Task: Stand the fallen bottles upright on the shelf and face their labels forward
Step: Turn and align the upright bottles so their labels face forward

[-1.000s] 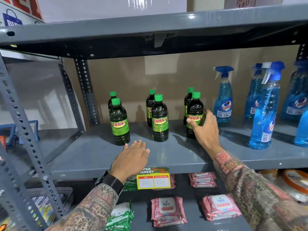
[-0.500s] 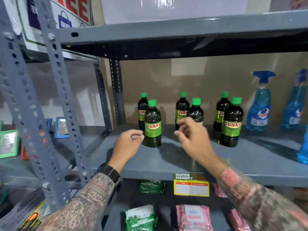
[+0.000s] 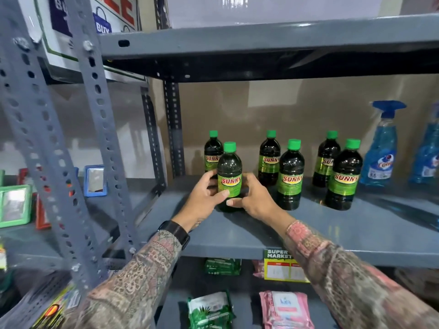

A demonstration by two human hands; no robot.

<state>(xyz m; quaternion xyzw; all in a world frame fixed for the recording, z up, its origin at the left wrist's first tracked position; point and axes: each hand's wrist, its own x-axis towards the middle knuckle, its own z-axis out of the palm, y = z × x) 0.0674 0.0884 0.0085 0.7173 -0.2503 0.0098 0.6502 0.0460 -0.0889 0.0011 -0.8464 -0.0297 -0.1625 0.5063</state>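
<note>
Several dark bottles with green caps and green "SUNNY" labels stand upright on the grey shelf (image 3: pixel 308 231) in two rows. Both hands wrap the lower part of the front left bottle (image 3: pixel 229 167), whose label faces me. My left hand (image 3: pixel 204 195) grips its left side, thumb across the label's bottom. My right hand (image 3: pixel 254 198) holds its right side and base. The front middle bottle (image 3: pixel 290 176) and front right bottle (image 3: pixel 343 176) stand free, labels forward. Three back-row bottles (image 3: pixel 268 160) are partly hidden behind them.
Blue spray bottles (image 3: pixel 380 148) stand at the shelf's right end. Perforated grey uprights (image 3: pixel 99 129) rise on the left, with small framed mirrors (image 3: pixel 95 180) beyond them. Packets of wipes (image 3: pixel 285 309) lie on the lower shelf under a price tag (image 3: pixel 282 267).
The view has swung left. My right hand left the front right bottle and crossed to the front left one, and my left hand rose from the shelf edge; both now close on that bottle.
</note>
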